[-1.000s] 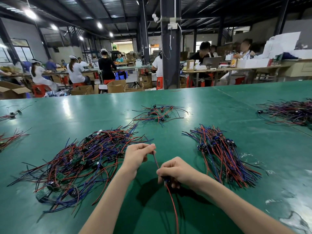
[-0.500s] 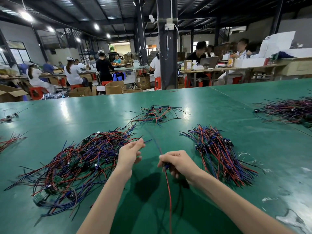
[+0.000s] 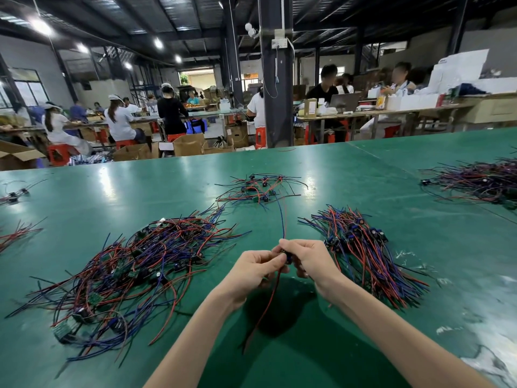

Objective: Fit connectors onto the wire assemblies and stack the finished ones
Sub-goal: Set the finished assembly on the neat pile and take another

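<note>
- Head view: my left hand [image 3: 251,268] and right hand [image 3: 310,259] meet above the green table [image 3: 436,278], both pinching one wire assembly [image 3: 269,299] at its small dark connector [image 3: 288,258] (my fingertips hide the fit).
- Tangled pile [image 3: 134,264] lies to the left, neater stack [image 3: 363,253] just right.

The left hand [image 3: 253,268] has been brought across to the right hand [image 3: 313,260]. The gap seen between them one second ago has been closed, and the fingertips are now met over a small dark connector [image 3: 287,258], which is pinched from both sides. The wire assembly [image 3: 282,219], previously stretched slantwise from the raised left hand down to the right hand, is no longer drawn between them; its red and blue leads are now directed upward and away from the joined fingertips.
</note>
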`<state>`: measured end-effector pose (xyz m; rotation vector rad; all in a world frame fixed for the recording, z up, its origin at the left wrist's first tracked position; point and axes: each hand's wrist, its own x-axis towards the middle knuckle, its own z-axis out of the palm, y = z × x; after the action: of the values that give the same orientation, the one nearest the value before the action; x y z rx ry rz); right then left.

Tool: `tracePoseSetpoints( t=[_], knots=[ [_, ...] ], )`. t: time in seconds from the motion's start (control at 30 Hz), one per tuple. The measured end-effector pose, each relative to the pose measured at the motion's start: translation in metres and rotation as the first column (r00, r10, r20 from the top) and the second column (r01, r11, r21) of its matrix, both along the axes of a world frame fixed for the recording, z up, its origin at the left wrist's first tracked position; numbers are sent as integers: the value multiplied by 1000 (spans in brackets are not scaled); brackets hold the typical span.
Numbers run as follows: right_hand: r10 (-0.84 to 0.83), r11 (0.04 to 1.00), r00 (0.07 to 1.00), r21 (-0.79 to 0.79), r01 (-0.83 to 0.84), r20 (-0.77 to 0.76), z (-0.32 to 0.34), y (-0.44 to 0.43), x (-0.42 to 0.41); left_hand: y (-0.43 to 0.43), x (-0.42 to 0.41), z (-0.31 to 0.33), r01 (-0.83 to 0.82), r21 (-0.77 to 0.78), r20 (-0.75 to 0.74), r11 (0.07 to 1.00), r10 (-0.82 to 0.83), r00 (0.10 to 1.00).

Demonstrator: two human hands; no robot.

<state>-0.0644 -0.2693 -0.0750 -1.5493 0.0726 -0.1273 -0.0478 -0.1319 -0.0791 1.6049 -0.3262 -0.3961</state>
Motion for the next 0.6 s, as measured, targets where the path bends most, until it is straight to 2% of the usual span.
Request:
tracePoseSetpoints(
  t=[0.1,0.2,0.3,0.4,0.5,0.6],
  knots=[
    [12,1000,1000,9,-12,4,-3,3,1,1,-1,1,3,34,11,999,-3,1000],
    [-5,997,1000,81,4,18,-4,4,3,3,2,4,-82,29,11,996,82,997],
    [18,999,1000,31,-18,-1,-6,5,3,6,5,6,-196,12,-25,981,196,980],
    [121,992,991,-18,-122,-60,-8,8,1,9,6,6,-245,-24,-40,969,244,969],
    [203,978,978,-41,-205,-47,-9,12,-1,9,5,5,-229,-43,-53,972,227,973],
    [194,981,981,-12,-194,-11,-8,12,-3,8,5,4,-187,-96,-67,978,181,981]
  ],
)
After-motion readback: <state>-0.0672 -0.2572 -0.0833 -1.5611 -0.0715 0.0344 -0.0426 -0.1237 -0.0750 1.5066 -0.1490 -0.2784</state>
